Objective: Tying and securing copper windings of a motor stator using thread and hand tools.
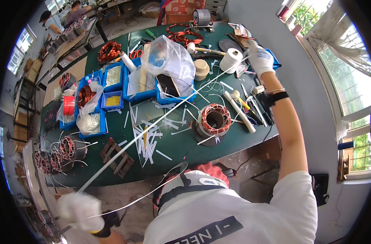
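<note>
Head view showed the blurred, gloved left hand [81,211] closed on a white cord [112,162], which stretched taut above the green table [181,153], past a wound copper ring [215,118] and white spool [231,61], to the gloved right hand [259,59], its fingers closed on it too

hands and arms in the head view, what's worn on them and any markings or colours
The right hand wears a white glove with a faint bluish marking; above it come a thin bracelet and a black wristband. The left hand, blurred, wears a white glove with a yellow edge, beside a black band. The right sleeve is white and short.
</note>
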### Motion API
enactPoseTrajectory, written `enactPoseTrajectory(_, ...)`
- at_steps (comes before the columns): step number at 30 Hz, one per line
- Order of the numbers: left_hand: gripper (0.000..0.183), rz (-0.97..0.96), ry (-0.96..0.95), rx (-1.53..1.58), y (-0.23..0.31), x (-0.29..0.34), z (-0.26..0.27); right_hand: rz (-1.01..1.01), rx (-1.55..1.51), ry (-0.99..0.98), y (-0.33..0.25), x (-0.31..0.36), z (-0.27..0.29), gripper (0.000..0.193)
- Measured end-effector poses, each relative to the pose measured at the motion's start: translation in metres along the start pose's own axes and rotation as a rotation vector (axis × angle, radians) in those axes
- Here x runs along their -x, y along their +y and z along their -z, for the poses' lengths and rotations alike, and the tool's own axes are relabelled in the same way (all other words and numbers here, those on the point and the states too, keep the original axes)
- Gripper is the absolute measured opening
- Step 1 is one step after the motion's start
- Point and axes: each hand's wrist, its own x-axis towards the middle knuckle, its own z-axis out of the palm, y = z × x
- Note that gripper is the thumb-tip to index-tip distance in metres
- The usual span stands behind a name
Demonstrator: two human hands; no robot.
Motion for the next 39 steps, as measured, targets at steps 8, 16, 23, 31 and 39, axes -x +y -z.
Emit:
enactPoseTrajectory(8, 0.019, -0.579, 0.268, -0.539, 0.168, 0.144, 0.060, -0.284, 0.041, -0.118, 0.110, -0.005, -0.052, 0.039)
enactPoseTrajectory(16, 0.038, 0.271, 0.576, -2.224, 0.172, 0.203, 0.113, 0.004, -0.286, -0.073, 0.074, -0.008, -0.071, 0.033)
enactPoseTrajectory(23, 0.040, 0.410, 0.192, -1.585, -0.116, -0.071, 0.032, 0.726, -0.020, -0.027, 0.002, 0.036, -0.036, 0.028)
enactPoseTrajectory(31, 0.037, 0.967, -0.287, -1.122, -0.391, -0.223, 0.007, 0.513, -0.176, -0.231, 0.008, 0.036, -0.017, 0.024)
enactPoseTrajectory(39, 0.027, 0.965, -0.170, -1.173, -0.415, -0.221, -0.007, 0.548, -0.768, -0.690, 0.151, 0.060, -0.053, 0.052)
